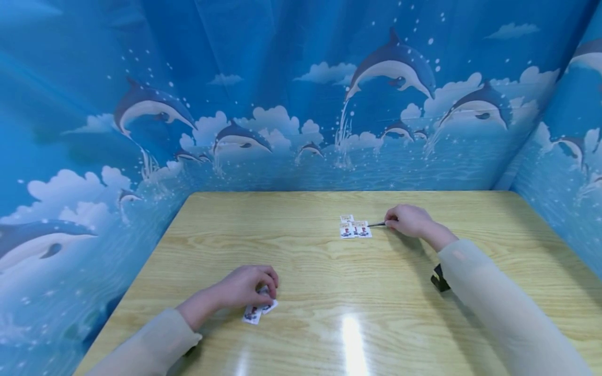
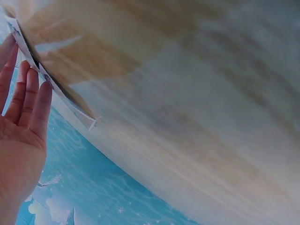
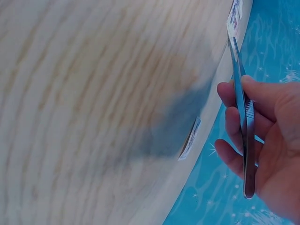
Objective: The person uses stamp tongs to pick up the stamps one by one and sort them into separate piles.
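Fingers (image 1: 269, 272) of the left hand (image 1: 244, 286) bend down in the head view, their tips touching the near cards (image 1: 252, 315), which lie on the left front part of the table (image 1: 301, 261); whether they pinch one, I cannot tell. The left forearm slants in from the lower left corner in a pale left sleeve (image 1: 152, 339). The right hand (image 1: 410, 220) reaches well forward, palm side toward the left, thumb and fingers clamped on metal tweezers (image 1: 378, 224). The tweezers point left, tips at the right edge of the far cards (image 1: 346, 234), a small printed group toward the back of the table. The right sleeve (image 1: 508, 308) crosses above the right part of the wood-grained top, partly covering a black object (image 1: 439, 279). A bright reflection (image 1: 354, 344) shows near the front. Behind and at the sides hangs a blue backdrop (image 1: 277, 47) printed with dolphins, clouds and water.

In the left wrist view, the left hand shows its palm, fingers extended and slightly apart, tips against the near cards' edge.

In the right wrist view, the thumb and fingertips press the tweezers' sides; one card touches their tips, another card (image 3: 190, 139) lies apart, near a shadow on the pale-looking tabletop.
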The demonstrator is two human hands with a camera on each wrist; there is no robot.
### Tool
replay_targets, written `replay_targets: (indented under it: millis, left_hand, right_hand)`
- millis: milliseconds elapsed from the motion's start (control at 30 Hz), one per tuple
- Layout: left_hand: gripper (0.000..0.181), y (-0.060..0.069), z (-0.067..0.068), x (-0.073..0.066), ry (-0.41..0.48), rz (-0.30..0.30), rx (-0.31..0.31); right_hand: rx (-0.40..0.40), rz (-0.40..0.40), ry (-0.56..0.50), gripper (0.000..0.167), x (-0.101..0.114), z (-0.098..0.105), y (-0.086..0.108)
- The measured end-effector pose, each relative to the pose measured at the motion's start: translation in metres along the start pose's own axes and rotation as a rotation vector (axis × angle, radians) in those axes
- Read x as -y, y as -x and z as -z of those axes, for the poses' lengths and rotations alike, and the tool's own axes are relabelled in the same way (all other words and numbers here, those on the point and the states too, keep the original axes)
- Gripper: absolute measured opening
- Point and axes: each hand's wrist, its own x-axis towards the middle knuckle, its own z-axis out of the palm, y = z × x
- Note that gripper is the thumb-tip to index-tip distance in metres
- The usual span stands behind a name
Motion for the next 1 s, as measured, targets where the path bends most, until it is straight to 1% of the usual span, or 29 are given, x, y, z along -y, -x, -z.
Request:
replay_targets:
  millis: [100, 267, 400, 500, 733, 933, 1000]
  left_hand:
    - [0.007, 0.0, 0.0, -0.001, -0.002, 0.002, 0.0]
    - [0.008, -0.001, -0.001, -0.001, -0.012, 0.006, 0.003]
    - [0.008, -0.001, -0.001, 0.0, -0.014, 0.006, 0.006]
    - [0.008, -0.002, -0.001, 0.0, -0.016, 0.0, 0.006]
    - [0.007, -0.003, -0.001, 0.001, -0.011, -0.023, 0.009]
    - [0.01, 0.0, 0.006, 0.005, 0.099, -0.022, 0.027]
    - [0.012, 0.003, 0.007, 0.007, 0.117, -0.018, 0.025]
  right_hand:
    - [-0.001, -0.008, -0.004, 0.016, -0.001, 0.002, 0.003]
    - [-0.019, 0.007, -0.016, 0.016, -0.005, 0.004, 0.009]
    - [-0.028, 0.022, -0.056, 0.019, -0.004, 0.006, 0.015]
    - [-0.043, 0.041, -0.084, 0.02, 0.001, 0.008, 0.021]
    - [-0.07, 0.124, -0.119, 0.018, 0.024, 0.006, 0.03]
    - [-0.084, 0.21, -0.161, 0.017, 0.053, 0.0, 0.032]
    - [-0.083, 0.241, -0.173, 0.016, 0.064, -0.003, 0.032]
